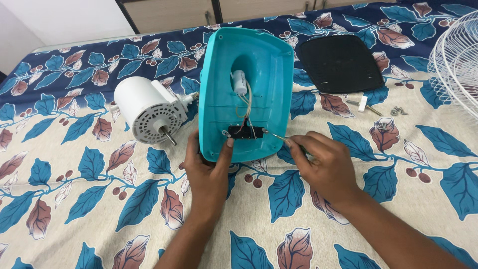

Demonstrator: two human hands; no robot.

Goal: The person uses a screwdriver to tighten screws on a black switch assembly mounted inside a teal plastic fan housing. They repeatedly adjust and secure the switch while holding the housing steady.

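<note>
My right hand [323, 167] hides the screwdriver [279, 136] handle; only the thin tip shows. The white wire grille [455, 60] is cut off at the frame's right edge. Small screws [397, 110] in the upper right are too small to count. My left hand's [209, 172] palm covers the turquoise housing's [259, 65] lower edge.

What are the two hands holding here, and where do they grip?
The left hand steadies the turquoise fan base at its lower edge, thumb by the black switch block. The right hand pinches a thin screwdriver near its handle end, mostly hidden.
</note>
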